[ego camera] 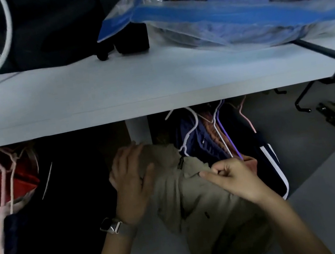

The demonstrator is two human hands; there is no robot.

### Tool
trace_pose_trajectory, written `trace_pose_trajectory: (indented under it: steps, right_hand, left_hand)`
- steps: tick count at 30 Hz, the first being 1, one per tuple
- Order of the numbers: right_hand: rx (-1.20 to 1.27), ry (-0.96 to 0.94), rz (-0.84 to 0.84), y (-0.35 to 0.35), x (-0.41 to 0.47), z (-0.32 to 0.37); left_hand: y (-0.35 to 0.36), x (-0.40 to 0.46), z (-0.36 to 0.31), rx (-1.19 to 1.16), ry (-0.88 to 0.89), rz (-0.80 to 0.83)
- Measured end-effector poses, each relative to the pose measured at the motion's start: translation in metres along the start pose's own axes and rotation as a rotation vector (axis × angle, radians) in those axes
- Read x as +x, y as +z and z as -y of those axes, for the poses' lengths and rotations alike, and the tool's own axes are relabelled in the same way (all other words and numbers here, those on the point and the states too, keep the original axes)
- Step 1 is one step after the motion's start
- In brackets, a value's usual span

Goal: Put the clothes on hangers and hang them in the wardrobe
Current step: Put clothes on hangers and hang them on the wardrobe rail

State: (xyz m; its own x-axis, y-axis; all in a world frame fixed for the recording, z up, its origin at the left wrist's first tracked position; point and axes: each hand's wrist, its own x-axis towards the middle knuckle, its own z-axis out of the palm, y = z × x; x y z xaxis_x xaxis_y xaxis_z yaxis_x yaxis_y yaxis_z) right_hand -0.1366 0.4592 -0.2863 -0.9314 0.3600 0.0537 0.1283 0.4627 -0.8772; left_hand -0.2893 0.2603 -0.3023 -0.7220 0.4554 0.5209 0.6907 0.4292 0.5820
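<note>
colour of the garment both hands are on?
Khaki-beige garment, under the left hand and right hand; head view only.

white shelf [134, 88] (dim), dark bag [47, 25], plastic bag [232, 17]

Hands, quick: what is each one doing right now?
Left hand: open, fingers flat against the khaki garment.
Right hand: closed, pinching the khaki garment's edge.

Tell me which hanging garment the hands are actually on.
The khaki jacket, between the dark clothes at left and the navy garment at right. The left hand rests on its shoulder; the right hand pinches its collar.
</note>
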Motion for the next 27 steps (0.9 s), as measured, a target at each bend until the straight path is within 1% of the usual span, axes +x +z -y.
trace_pose_trajectory:
  steps: [2, 4, 6, 10, 12, 13, 15, 16, 17, 22, 27]
  right_hand:
    - [0.046, -0.023, 0.064, 0.001, -0.006, 0.001]
    - [0.057, -0.017, 0.100, 0.002, -0.010, 0.001]
    - [0.074, -0.021, 0.135, 0.003, -0.013, 0.000]
    - [0.075, 0.009, 0.188, 0.006, -0.016, 0.000]
    - [0.060, 0.045, 0.106, 0.006, -0.012, -0.001]
    - [0.033, 0.069, 0.019, 0.003, -0.008, -0.004]
    - [-0.104, 0.088, -0.239, -0.006, 0.000, -0.014]
    - [-0.171, 0.091, -0.341, -0.012, 0.004, -0.018]
    - [-0.212, 0.101, -0.402, -0.015, 0.007, -0.023]
    - [-0.548, 0.152, -0.459, -0.008, 0.020, -0.039]
    - [-0.599, 0.199, -0.494, -0.004, 0.033, -0.045]
  left_hand:
    - [0.000, 0.001, -0.001, 0.027, 0.024, 0.110]
    - [0.002, -0.001, 0.003, 0.045, 0.087, 0.147]
    - [0.004, -0.005, 0.006, 0.014, 0.102, 0.128]
    - [0.002, -0.018, 0.006, -0.022, 0.064, 0.039]
    - [-0.002, -0.024, 0.007, 0.006, 0.042, 0.022]
    - [-0.004, -0.026, 0.008, 0.011, 0.025, 0.025]
    - [-0.007, -0.030, 0.012, 0.019, -0.002, 0.037]
    - [-0.008, -0.032, 0.014, 0.023, -0.012, 0.041]
    - [-0.009, -0.033, 0.016, 0.027, -0.023, 0.042]
    - [-0.013, -0.033, 0.023, 0.016, -0.091, 0.044]
    - [-0.019, -0.034, 0.025, 0.016, -0.078, 0.071]
